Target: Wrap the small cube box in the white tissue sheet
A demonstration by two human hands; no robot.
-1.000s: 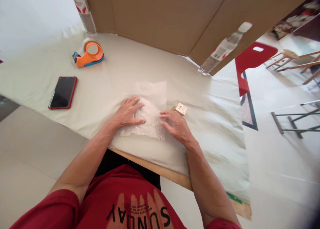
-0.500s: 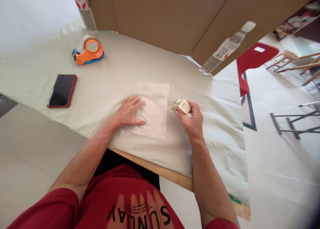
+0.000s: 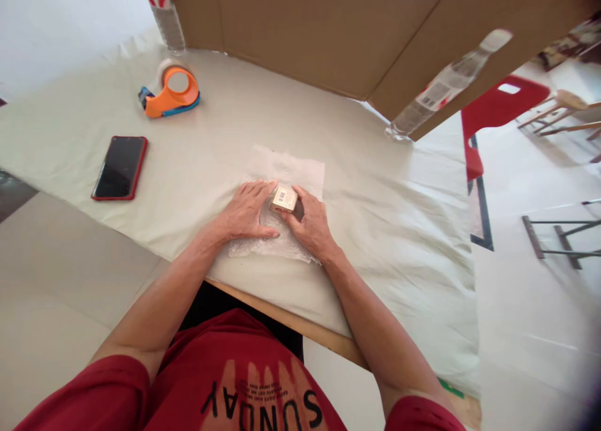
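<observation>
A small cream-coloured box (image 3: 284,199) with a barcode on its upper face stands over the middle of a sheet of bubble wrap (image 3: 307,172). My right hand (image 3: 310,223) grips the box from its right side, thumb in front and fingers behind. On the left part of the wrap lies my left hand (image 3: 248,212), flat with the thumb spread from the fingers and nothing held in it. Its fingertips are close to the box's left side; whether they touch it I cannot tell.
A phone (image 3: 121,168) in a red case and an orange tape dispenser (image 3: 176,94) lie to the left on the cloth-covered table (image 3: 375,230). Behind stands a cardboard panel (image 3: 291,30), with a water bottle (image 3: 448,86) at its right and another bottle (image 3: 166,20) at its left.
My right hand has carried the box leftward from beside the bubble wrap to over its middle. My left hand has stayed flat on the wrap. The view has shifted slightly.
</observation>
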